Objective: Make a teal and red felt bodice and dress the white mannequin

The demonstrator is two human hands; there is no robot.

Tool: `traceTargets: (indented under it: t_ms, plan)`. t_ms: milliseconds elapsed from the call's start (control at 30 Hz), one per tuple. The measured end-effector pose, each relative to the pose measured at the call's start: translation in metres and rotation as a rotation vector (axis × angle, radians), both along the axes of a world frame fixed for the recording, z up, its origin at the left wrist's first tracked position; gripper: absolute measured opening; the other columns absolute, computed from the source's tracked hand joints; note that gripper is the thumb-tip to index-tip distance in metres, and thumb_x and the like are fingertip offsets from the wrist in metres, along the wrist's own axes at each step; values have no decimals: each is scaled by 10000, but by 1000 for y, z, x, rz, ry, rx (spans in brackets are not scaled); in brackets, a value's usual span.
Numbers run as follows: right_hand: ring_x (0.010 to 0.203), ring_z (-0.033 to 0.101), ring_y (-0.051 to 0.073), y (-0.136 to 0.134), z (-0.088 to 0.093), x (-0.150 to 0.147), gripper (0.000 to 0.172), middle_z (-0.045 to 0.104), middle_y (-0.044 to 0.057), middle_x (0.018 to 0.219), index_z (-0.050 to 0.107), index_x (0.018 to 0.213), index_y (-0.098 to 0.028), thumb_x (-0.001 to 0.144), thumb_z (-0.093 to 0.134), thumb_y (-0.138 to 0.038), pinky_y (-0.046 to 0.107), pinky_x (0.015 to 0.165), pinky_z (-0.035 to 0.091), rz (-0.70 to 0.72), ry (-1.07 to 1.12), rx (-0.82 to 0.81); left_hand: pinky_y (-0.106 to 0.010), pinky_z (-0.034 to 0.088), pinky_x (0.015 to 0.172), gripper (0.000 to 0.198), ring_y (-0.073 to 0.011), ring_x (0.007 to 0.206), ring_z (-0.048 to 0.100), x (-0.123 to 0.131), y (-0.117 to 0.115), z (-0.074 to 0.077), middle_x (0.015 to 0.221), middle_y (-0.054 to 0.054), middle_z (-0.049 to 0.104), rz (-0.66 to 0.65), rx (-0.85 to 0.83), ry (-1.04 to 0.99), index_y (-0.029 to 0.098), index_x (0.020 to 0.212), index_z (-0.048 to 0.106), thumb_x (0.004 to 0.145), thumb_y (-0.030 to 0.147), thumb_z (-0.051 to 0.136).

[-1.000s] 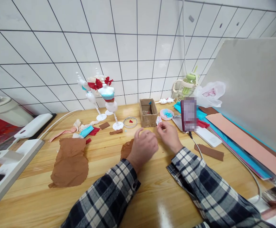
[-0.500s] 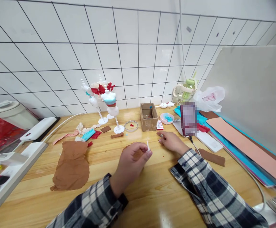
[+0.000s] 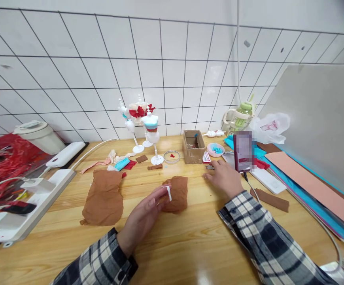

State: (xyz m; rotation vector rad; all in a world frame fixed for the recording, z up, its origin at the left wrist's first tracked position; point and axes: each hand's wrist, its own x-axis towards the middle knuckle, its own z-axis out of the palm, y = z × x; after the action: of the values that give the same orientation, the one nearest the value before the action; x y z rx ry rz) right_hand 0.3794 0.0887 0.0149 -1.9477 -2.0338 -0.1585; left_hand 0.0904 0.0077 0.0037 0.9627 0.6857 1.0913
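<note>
My left hand [image 3: 148, 211] is over the near side of a small crumpled brown paper piece [image 3: 178, 194], fingers stretched out. A thin white strip [image 3: 169, 193] hangs at its fingertips and seems to cling there. My right hand [image 3: 227, 178] rests low on the table with thumb and fingers apart. By its fingertips lies a small metal tool [image 3: 210, 167], partly covered, so its kind is unclear. A larger wrinkled brown paper piece [image 3: 103, 198] lies to the left. Mini dress-form stands [image 3: 153, 136] with blue, brown and red paper trim stand at the back.
A cardboard box [image 3: 193, 154], a pink dish [image 3: 216, 150] with blue scraps and a clear ring [image 3: 171, 157] sit near the wall. A phone [image 3: 243, 152] stands upright at right, its cable trailing. Coloured paper sheets [image 3: 314, 182] line the right; a power strip [image 3: 41, 206] runs left.
My left hand has moved left and its pinch has loosened, uncovering the small brown paper. My right fingers have spread beside the metal tool. The view has shifted left.
</note>
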Motion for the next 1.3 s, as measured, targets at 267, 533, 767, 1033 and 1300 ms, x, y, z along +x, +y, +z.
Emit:
traceTargets:
  t_ms: [267, 533, 767, 1033, 1300]
  plan:
    - [890, 553, 229, -45, 7, -73, 296, 662, 78, 999, 605, 1140, -258, 866, 598, -368, 375, 807, 437, 704, 190, 348, -506, 256, 1138, 695, -276, 1404, 287, -1, 7, 11, 1497, -66, 387, -162, -149, -173, 213, 1314, 539, 894, 643, 190]
    - [744, 550, 180, -57, -1, -78, 201, 701, 9, 898, 649, 1039, -327, 889, 552, -236, 328, 709, 437, 757, 214, 408, -515, 265, 1125, 655, -287, 1389, 316, 5, 1, 8, 1483, -76, 411, -199, -130, -224, 207, 1284, 577, 909, 605, 217]
    - [737, 506, 168, -50, 4, -81, 172, 552, 25, 757, 531, 780, -210, 912, 467, -300, 304, 669, 408, 642, 761, 73, -449, 398, 1014, 413, -277, 1166, 531, 0, 7, -3, 1224, -95, 634, 33, 409, 608, 260, 1194, 642, 820, 435, 619]
    - [486, 271, 79, -36, -10, -82, 338, 369, -64, 603, 500, 745, -199, 713, 654, -498, 210, 447, 206, 424, 1569, -584, -286, 478, 685, 176, -177, 746, 607, 6, 7, 0, 823, -46, 670, 166, 546, 951, 201, 862, 688, 847, 347, 592]
    - [566, 439, 135, -39, -15, -90, 166, 496, -22, 601, 589, 693, -199, 743, 630, -352, 259, 534, 365, 145, 1164, -134, -248, 434, 590, 211, -147, 619, 572, 6, 6, -2, 715, -20, 667, 163, 547, 985, 200, 856, 704, 875, 346, 554]
